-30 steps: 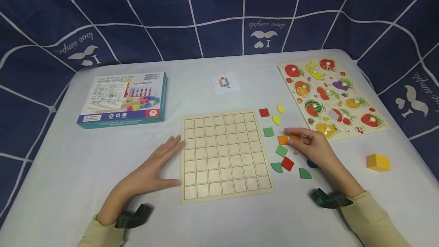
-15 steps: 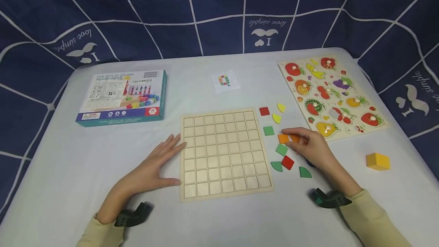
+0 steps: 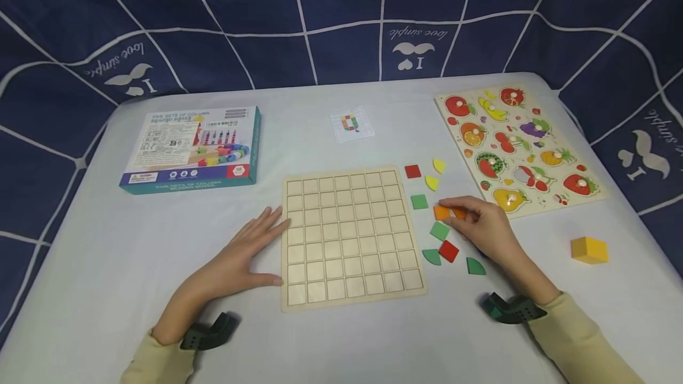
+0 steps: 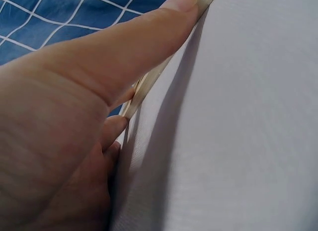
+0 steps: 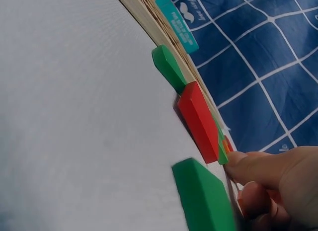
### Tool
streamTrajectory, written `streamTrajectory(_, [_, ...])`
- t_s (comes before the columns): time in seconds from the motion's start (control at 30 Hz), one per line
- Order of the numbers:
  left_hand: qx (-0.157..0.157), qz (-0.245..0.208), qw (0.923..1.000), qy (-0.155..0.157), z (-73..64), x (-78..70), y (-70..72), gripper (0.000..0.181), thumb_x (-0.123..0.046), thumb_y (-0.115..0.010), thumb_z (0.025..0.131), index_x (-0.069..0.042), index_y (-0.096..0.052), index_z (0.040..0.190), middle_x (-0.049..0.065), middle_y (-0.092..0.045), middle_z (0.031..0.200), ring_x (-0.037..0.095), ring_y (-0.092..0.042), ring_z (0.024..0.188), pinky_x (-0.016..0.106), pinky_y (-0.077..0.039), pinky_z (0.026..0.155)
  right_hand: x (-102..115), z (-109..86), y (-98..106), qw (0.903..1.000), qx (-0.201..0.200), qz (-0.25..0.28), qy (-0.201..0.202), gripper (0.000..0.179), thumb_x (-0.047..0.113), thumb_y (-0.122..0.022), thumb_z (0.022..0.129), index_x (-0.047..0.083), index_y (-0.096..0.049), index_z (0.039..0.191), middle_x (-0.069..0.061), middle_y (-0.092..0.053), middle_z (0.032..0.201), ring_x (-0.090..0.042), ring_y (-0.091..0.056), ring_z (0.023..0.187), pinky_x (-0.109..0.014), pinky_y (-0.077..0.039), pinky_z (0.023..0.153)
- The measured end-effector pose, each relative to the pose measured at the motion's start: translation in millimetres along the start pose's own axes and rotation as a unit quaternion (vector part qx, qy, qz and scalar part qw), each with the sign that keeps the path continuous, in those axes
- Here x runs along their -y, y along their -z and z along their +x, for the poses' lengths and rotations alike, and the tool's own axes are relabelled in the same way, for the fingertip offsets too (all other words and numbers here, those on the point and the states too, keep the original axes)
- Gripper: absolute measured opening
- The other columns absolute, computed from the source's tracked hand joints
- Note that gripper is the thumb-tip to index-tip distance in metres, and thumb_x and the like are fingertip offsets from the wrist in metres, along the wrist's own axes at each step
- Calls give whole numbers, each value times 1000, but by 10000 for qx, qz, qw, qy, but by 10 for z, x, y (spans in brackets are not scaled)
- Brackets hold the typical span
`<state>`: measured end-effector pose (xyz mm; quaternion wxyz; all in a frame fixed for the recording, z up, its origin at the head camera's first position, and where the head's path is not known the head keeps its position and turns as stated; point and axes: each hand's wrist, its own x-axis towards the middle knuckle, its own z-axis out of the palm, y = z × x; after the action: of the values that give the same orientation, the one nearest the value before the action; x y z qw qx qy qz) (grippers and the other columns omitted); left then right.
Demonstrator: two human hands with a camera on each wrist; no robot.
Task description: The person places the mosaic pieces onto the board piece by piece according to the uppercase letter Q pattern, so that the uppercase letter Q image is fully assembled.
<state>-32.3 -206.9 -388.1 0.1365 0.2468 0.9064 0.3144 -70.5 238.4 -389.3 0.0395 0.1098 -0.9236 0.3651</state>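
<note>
The left hand [image 3: 235, 265] lies with spread fingers along the left edge of a wooden grid board [image 3: 284, 242]; its fingertips and thumb touch that edge, and the left wrist view shows the thumb [image 4: 144, 39] against the rim. To the right of the board, the right hand [image 3: 487, 227] pinches an orange square tile [image 3: 441, 213] between thumb and forefinger while the tile lies on the table. A second orange piece [image 3: 458, 213] is partly hidden under this hand. Close by lie a green square tile [image 3: 440, 230], a red square tile [image 3: 449, 251] and a green quarter-circle tile [image 3: 475, 266].
More tiles lie right of the board: a red square [image 3: 412, 171], yellow pieces [image 3: 439, 165] and a green square [image 3: 419, 201]. Beyond are a pattern card [image 3: 351, 124], a fruit peg puzzle [image 3: 520, 162] and a boxed toy [image 3: 192, 150]. A yellow block [image 3: 589, 250] stands at right.
The right thumb and forefinger have shifted slightly left over the orange tile, and the blue piece beneath that hand is now covered. The left hand stays at the board's edge.
</note>
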Motion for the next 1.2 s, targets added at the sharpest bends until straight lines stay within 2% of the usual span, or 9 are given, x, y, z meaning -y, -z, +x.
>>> streamTrajectory(0.13, [-6,18,10000,6,2,4,-4,103,-50,-80,64,-16,-30,148,4,-10,155,23,0,140,46,-3,110,11,6,9,10000,-27,87,-30,32,6,-78,76,10,-71,107,2,-56,68,-15,-40,44,-23,-29,37])
streamTrajectory(0.3, [-22,46,10000,-37,6,-7,-12,103,-48,-81,63,-15,-31,147,4,-11,155,23,0,140,47,-4,110,113,2,73,9990,-42,361,-270,32,8,-75,79,10,-69,110,-1,-47,56,-16,-37,40,-25,-27,34])
streamTrajectory(0.4, [-38,36,10000,-49,11,-17,-16,103,-47,-81,63,-15,-31,147,4,-11,155,23,0,140,48,-4,110,249,29,129,9975,-109,600,-346,31,8,-74,80,10,-68,111,-2,-42,49,-16,-34,37,-26,-25,33])
streamTrajectory(0.57, [-80,106,9999,-61,12,-20,-20,103,-46,-82,63,-15,-32,147,4,-11,155,24,-1,140,48,-4,110,599,186,133,9913,-182,1300,-112,31,11,-74,81,11,-68,111,-5,-41,46,-16,-32,37,-27,-24,33])
streamTrajectory(0.7, [-104,119,9999,-54,6,-11,-24,102,-46,-83,63,-14,-33,146,5,-12,155,25,-1,140,49,-4,110,893,356,-32,9797,33,1998,137,31,5,-73,81,6,-68,111,-7,-61,67,-20,-48,46,-23,-34,39])
streamTrajectory(0.8, [-114,91,9999,-36,-10,-10,-27,102,-46,-83,62,-14,-34,146,5,-13,155,26,-1,140,49,-4,110,1079,465,-245,9705,309,2383,205,31,2,-73,80,4,-68,110,-7,-68,89,-28,-60,61,-21,-43,49])
streamTrajectory(0.83, [-115,86,9999,-29,-14,-11,-27,102,-46,-83,62,-14,-34,146,6,-13,155,26,-1,140,49,-4,110,1135,492,-320,9676,404,2484,195,30,3,-73,80,4,-69,109,-7,-68,91,-30,-62,66,-22,-46,52])
streamTrajectory(1.0, [-99,105,9999,4,-25,-18,-26,102,-45,-83,62,-14,-34,146,5,-13,155,25,-1,140,49,-4,110,1280,577,-684,9605,694,2690,147,26,5,-74,79,8,-71,105,-1,-67,94,-21,-60,73,-24,-46,58])
streamTrajectory(1.2, [-73,175,9998,-18,-3,-26,-21,102,-46,-83,63,-15,-33,146,5,-13,155,24,-1,140,49,-5,110,1245,577,-961,9599,822,2673,206,24,1,-74,78,6,-72,101,0,-66,83,-15,-59,69,-23,-48,60])
